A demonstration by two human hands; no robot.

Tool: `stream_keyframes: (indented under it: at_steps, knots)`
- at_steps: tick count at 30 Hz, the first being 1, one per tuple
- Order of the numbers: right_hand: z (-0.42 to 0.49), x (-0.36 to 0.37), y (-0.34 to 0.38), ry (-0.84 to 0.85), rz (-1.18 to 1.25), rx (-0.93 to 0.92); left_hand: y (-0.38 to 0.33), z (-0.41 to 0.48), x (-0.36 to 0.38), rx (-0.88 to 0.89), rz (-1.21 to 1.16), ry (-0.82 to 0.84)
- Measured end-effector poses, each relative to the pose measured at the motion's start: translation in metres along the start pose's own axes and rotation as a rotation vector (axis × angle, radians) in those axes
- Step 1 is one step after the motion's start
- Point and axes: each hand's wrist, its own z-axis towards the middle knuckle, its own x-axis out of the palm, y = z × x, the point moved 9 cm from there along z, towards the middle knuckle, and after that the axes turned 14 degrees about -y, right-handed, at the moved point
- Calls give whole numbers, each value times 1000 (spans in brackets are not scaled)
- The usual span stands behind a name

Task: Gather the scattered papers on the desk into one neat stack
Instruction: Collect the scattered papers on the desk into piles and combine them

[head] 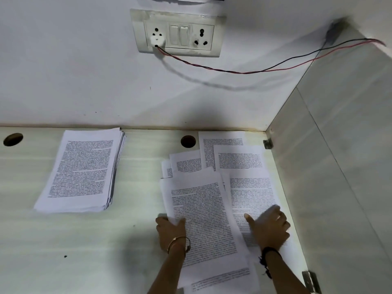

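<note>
Head view: pale desk (63, 240) against white wall (63, 81) — loose papers (212, 209) by the glass partition (339, 166).

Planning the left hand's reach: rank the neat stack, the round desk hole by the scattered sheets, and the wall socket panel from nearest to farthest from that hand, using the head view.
From the left hand, at the scattered sheets' left edge:
1. Round desk hole, straight ahead of it near the wall.
2. Neat stack, off to the left; only slightly farther than the hole.
3. Wall socket panel, high on the wall, clearly farthest.
</note>
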Motion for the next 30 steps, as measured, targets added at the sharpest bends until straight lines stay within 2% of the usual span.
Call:
stream_keyframes:
  at_steps: [4, 7, 11, 14, 16, 19, 21, 24, 25, 28, 30]
  knots:
    - [-1, -1, 8, 60, 34, 63, 8, -11, 16, -52, 15, 184]
    - [-11, 6, 16, 91, 21, 14, 9, -13, 22, -41, -17, 291]
    - [-17, 2, 26, 29, 39, -91, 9, -1, 15, 54, 23, 314]
    - [-7, -2, 15, -33, 120, 16, 4, 19, 2, 124, 67, 258]
    - [-4, 7, 21, 70, 212, 6, -8, 27, -6, 173, 65, 228]
    - [-17, 32, 65, 318, 257, -264, -28, 34, -4, 250, 71, 274]
    - [-21, 41, 84, 356, 215, -353, -36, 41, -1, 270, 82, 304]
    - [-7, 34, 83, 209, 270, -135, -42, 63, 7, 318, 38, 296]
    - [-9, 33, 89, 223, 328, -115, -37, 73, 16, 339, 50, 299]
    - [-29, 42, 125, 451, 509, -219, -24, 94, 44, 392, 125, 361]
    - [-23, 39, 131, 391, 551, -148, -22, 107, 56, 385, 150, 382]
